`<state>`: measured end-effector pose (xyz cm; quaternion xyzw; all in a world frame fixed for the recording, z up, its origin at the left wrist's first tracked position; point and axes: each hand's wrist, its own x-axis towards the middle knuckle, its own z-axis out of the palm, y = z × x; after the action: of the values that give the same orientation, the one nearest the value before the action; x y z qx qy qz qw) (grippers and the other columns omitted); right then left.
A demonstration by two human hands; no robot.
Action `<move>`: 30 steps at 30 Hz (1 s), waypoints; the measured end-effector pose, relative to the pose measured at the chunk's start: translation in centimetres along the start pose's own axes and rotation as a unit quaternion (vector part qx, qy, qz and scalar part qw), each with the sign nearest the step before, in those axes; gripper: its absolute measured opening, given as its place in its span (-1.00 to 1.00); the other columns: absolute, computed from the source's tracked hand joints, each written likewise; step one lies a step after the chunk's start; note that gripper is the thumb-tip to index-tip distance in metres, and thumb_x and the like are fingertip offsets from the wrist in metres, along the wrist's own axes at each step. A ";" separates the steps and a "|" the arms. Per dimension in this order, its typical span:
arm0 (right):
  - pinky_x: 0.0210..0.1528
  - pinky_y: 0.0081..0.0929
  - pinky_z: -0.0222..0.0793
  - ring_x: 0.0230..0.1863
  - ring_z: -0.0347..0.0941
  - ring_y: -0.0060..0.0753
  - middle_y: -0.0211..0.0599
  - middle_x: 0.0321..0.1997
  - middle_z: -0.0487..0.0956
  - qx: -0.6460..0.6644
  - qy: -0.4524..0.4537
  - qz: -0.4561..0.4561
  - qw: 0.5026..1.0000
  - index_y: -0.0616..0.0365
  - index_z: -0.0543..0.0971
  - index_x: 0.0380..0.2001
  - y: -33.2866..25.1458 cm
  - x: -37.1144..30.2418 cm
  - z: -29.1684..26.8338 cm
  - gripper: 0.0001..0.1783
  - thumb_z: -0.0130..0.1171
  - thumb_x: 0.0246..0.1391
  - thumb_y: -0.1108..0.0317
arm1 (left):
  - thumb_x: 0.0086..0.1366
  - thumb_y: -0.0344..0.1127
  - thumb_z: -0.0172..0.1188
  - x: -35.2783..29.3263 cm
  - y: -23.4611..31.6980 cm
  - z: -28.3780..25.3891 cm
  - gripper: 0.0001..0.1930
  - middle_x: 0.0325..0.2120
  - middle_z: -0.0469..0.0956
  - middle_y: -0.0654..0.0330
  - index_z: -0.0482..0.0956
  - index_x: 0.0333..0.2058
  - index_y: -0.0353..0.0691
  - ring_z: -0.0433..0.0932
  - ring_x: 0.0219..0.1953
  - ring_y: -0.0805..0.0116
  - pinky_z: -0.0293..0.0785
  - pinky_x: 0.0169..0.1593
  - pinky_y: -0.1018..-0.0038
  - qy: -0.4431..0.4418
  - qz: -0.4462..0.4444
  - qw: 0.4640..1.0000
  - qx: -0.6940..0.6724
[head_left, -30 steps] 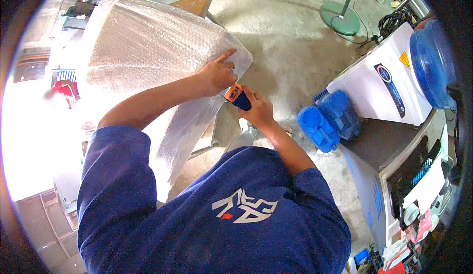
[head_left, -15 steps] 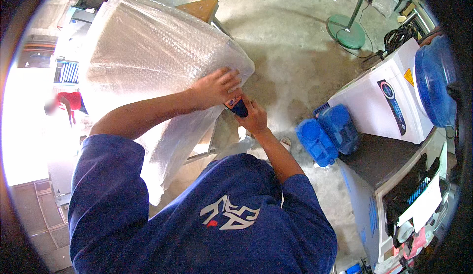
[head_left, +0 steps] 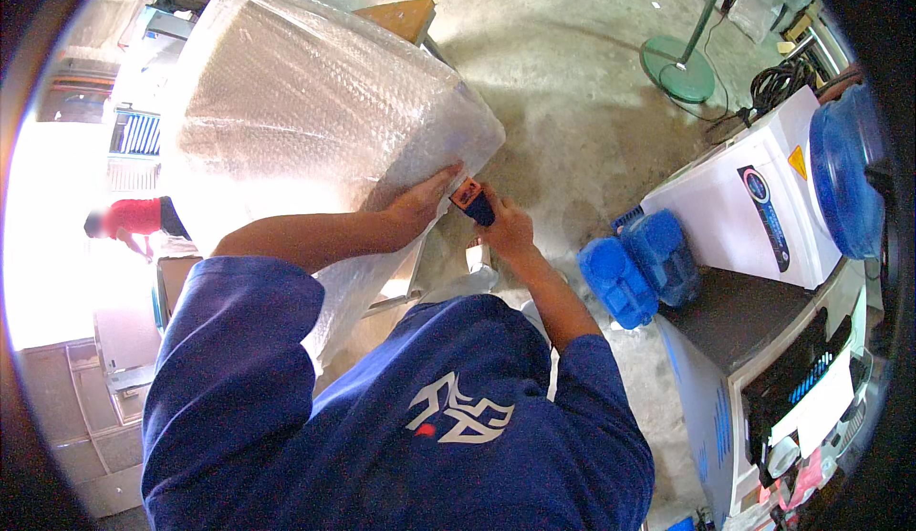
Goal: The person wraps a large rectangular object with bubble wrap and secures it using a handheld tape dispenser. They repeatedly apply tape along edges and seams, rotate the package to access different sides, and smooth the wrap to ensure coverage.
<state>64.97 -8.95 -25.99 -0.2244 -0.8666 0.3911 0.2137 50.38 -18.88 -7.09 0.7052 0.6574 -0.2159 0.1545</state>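
Observation:
A large bulky item wrapped in clear bubble wrap (head_left: 315, 102) stands in front of me, to the left. My left hand (head_left: 426, 199) is closed at its near right edge, fingers together against the film; the thumb is mostly hidden. In my right hand (head_left: 509, 230) is a dark handheld tool with an orange face (head_left: 469, 199), its orange end pointing up and left toward the wrap, close to my left fingertips. From here I cannot make out the tool's exact kind. A loose flap of wrap hangs down below my left forearm.
Blue plastic jugs (head_left: 618, 281) stand right of me, beside a white appliance (head_left: 739, 197) with a large blue water bottle (head_left: 844, 173). A green round stand base (head_left: 677, 68) is farther off. A wooden board corner (head_left: 401, 20) juts out behind the wrap. Someone in red (head_left: 143, 218) is at far left.
My left hand has slid down along the wrap's edge, and its fingers, spread before, are now together. The tool in my right hand has shifted slightly right.

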 end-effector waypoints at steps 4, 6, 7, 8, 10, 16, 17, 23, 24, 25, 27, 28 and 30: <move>-0.26 0.05 0.59 -0.28 0.64 0.21 0.03 -0.20 0.63 -0.035 -0.063 0.032 0.997 -0.26 0.28 0.39 -1.0 -0.1 -2.0 0.02 0.46 -0.22 0.17 | 0.43 -0.08 -0.11 1.6 0.5 2.2 -0.33 0.43 0.13 -0.07 0.23 0.34 -0.48 0.03 0.49 -0.02 -0.28 0.56 0.06 0.128 -0.184 0.800 -0.557; -0.27 0.06 0.58 -0.28 0.64 0.21 0.06 -0.23 0.63 -0.066 -0.109 0.041 0.991 -0.27 0.27 0.39 -2.1 0.7 -3.7 -0.01 0.44 -0.18 0.18 | 0.45 -0.05 -0.11 1.9 1.1 2.6 -0.33 0.43 0.13 -0.04 0.22 0.35 -0.45 0.03 0.48 0.00 -0.27 0.55 0.08 0.144 -0.211 0.713 -0.653; -0.27 0.06 0.58 -0.28 0.64 0.21 0.06 -0.25 0.64 -0.085 -0.128 0.043 0.987 -0.25 0.27 0.39 -2.3 1.2 -4.3 -0.03 0.43 -0.16 0.19 | 0.46 -0.03 -0.11 2.1 1.3 2.5 -0.33 0.43 0.13 -0.02 0.22 0.36 -0.44 0.03 0.48 0.01 -0.27 0.55 0.09 0.148 -0.215 0.680 -0.685; -0.27 0.06 0.58 -0.28 0.64 0.20 0.07 -0.27 0.64 -0.103 -0.147 0.044 0.983 -0.24 0.28 0.39 -2.6 1.6 -4.9 -0.05 0.42 -0.13 0.21 | 0.47 -0.01 -0.11 2.3 1.5 2.4 -0.33 0.43 0.13 -0.01 0.22 0.36 -0.42 0.03 0.48 0.03 -0.26 0.55 0.09 0.151 -0.216 0.661 -0.703; -0.25 0.05 0.59 -0.25 0.66 0.17 0.05 -0.29 0.66 -0.131 -0.186 0.043 0.973 -0.16 0.28 0.37 -3.1 2.3 -6.2 -0.09 0.40 -0.11 0.22 | 0.49 0.02 -0.10 2.6 1.5 2.7 -0.32 0.43 0.12 0.03 0.21 0.37 -0.39 0.02 0.48 0.05 -0.26 0.54 0.11 0.147 -0.222 0.639 -0.721; -0.16 0.02 0.62 -0.14 0.68 0.08 -0.04 -0.17 0.71 -0.221 -0.284 0.012 0.933 0.07 0.51 0.13 -7.9 6.4 -9.0 -0.39 0.36 -0.04 0.25 | 0.50 0.21 -0.08 3.5 0.3 5.6 -0.35 0.28 0.39 0.05 0.46 0.26 -0.23 0.29 0.35 0.15 -0.05 0.48 0.32 0.157 -0.229 0.611 -0.741; -0.14 0.01 0.63 -0.11 0.69 0.05 -0.07 -0.13 0.72 -0.244 -0.307 0.017 0.920 0.09 0.57 0.07 -8.8 7.2 -9.1 -0.47 0.36 -0.02 0.25 | 0.50 0.19 -0.07 3.0 1.3 3.4 -0.37 0.24 0.43 0.05 0.49 0.22 -0.24 0.32 0.31 0.15 -0.02 0.47 0.31 0.180 -0.208 0.616 -0.738; -0.04 0.08 0.60 0.04 0.66 -0.12 -0.32 0.10 0.69 -0.339 -0.363 0.053 0.866 0.06 0.67 0.00 -12.2 10.1 -7.1 -0.63 0.30 0.14 0.21 | 0.50 0.16 -0.05 2.7 0.5 7.0 -0.36 0.31 0.35 0.03 0.39 0.31 -0.23 0.28 0.34 0.15 -0.02 0.47 0.31 0.253 -0.148 0.643 -0.708; -0.02 0.09 0.59 0.05 0.66 -0.12 -0.31 0.12 0.68 -0.339 -0.372 0.053 0.862 0.05 0.66 0.03 -12.3 10.3 -6.8 -0.61 0.29 0.15 0.19 | 0.50 0.16 -0.05 2.7 0.4 7.5 -0.35 0.33 0.33 0.02 0.36 0.33 -0.22 0.27 0.36 0.15 -0.03 0.47 0.31 0.257 -0.139 0.649 -0.702; -0.01 0.10 0.57 0.05 0.65 -0.11 -0.31 0.13 0.67 -0.341 -0.383 0.055 0.857 0.04 0.65 0.05 -12.5 10.5 -6.7 -0.59 0.28 0.16 0.17 | 0.50 0.17 -0.06 2.4 0.9 6.9 -0.34 0.35 0.30 0.03 0.33 0.35 -0.21 0.24 0.37 0.15 -0.03 0.48 0.30 0.241 -0.159 0.650 -0.703; 0.03 0.14 0.54 0.08 0.64 -0.09 -0.28 0.16 0.65 -0.386 -0.423 0.023 0.819 0.02 0.65 0.08 -12.3 10.2 -7.2 -0.57 0.26 0.17 0.14 | 0.50 0.18 -0.07 1.7 2.2 2.7 -0.32 0.38 0.25 0.04 0.29 0.38 -0.19 0.20 0.40 0.15 -0.04 0.48 0.29 0.206 -0.207 0.646 -0.706; 0.05 0.15 0.52 0.10 0.62 -0.07 -0.26 0.17 0.64 -0.407 -0.438 0.012 0.801 0.02 0.65 0.07 -11.9 9.7 -6.9 -0.56 0.26 0.16 0.13 | 0.50 0.18 -0.07 1.5 2.7 0.7 -0.32 0.40 0.23 0.05 0.27 0.39 -0.18 0.18 0.41 0.14 -0.04 0.49 0.29 0.191 -0.239 0.637 -0.707; 0.08 0.18 0.49 0.15 0.58 -0.04 -0.21 0.19 0.63 -0.411 -0.461 0.041 0.786 0.02 0.66 0.07 -9.1 7.2 -5.7 -0.55 0.27 0.14 0.10 | 0.50 0.20 -0.06 1.7 3.0 -1.3 -0.31 0.41 0.21 0.05 0.28 0.39 -0.17 0.16 0.42 0.12 -0.04 0.49 0.27 0.163 -0.285 0.620 -0.713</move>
<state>60.26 -7.03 -14.14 -0.1194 -0.9307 0.0635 -0.3398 53.52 -17.04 -6.97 0.1747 0.7876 0.4060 0.4294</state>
